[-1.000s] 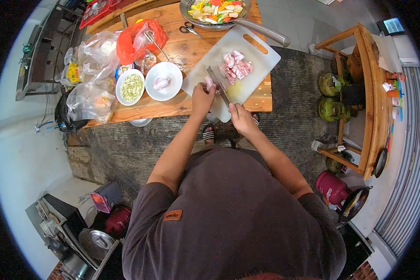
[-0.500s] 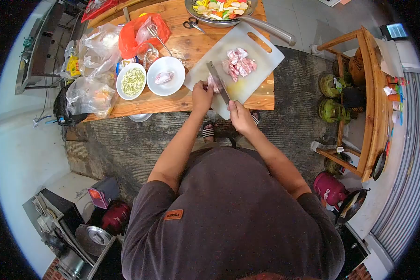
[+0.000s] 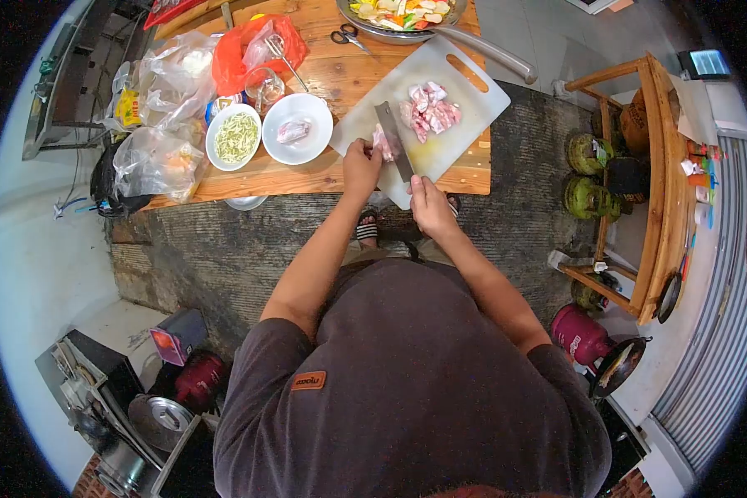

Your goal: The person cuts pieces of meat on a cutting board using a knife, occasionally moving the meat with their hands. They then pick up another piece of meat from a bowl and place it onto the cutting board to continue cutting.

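My right hand [image 3: 432,207] is closed round the handle of a cleaver [image 3: 394,143], its broad blade lying over the white cutting board [image 3: 365,116]. Just left of the blade, my left hand [image 3: 362,169] grips a piece of raw meat [image 3: 382,144] with curled fingers. Past the blade, a pile of cut raw meat [image 3: 431,113] rests on the board near some yellowish liquid. To the left stands a white bowl [image 3: 319,143] with one more piece of meat in it. Beside that is a smaller bowl [image 3: 249,164] of pale green shreds.
A pan [image 3: 390,35] of cut vegetables stands at the table's far edge, its handle [image 3: 498,58] reaching over the board's corner. Scissors [image 3: 347,35], a glass mug [image 3: 266,90], a whisk [image 3: 289,65] and plastic bags [image 3: 162,162] occupy the wooden table [image 3: 353,70].
The cleaver blade has shifted slightly to the right of the held meat, showing more of that piece. My hands stay in nearly the same places; the whole view has moved a little.
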Demonstrator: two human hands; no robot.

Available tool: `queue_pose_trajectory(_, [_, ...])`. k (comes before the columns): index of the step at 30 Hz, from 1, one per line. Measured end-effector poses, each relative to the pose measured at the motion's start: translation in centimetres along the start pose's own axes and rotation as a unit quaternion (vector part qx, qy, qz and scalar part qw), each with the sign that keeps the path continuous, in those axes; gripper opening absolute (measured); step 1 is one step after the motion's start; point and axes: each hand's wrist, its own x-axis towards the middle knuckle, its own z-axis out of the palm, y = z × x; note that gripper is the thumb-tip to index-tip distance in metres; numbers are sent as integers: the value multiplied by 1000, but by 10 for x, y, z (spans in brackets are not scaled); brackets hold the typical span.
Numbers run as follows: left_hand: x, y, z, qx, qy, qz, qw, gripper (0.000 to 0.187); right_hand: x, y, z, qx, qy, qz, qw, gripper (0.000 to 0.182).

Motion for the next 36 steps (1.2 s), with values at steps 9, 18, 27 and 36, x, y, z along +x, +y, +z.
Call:
queue_pose_trajectory(9, [3, -2, 0, 50, -10, 38, 998, 23, -6, -1, 7, -50, -5, -33, 998, 52])
queue_pose_trajectory(18, [10, 4, 3, 78, -28, 11, 996, 21, 4, -25, 22, -121, -6, -6, 993, 54])
queue_pose_trajectory(27, [11, 6, 2, 103, -59, 6, 993, 17, -8, -21, 15, -61, 6, 9, 998, 53])
queue_pose_trajectory(36, [15, 9, 6, 129, -41, 15, 991, 24, -12, 4, 42, 34, 11, 66, 997, 54])
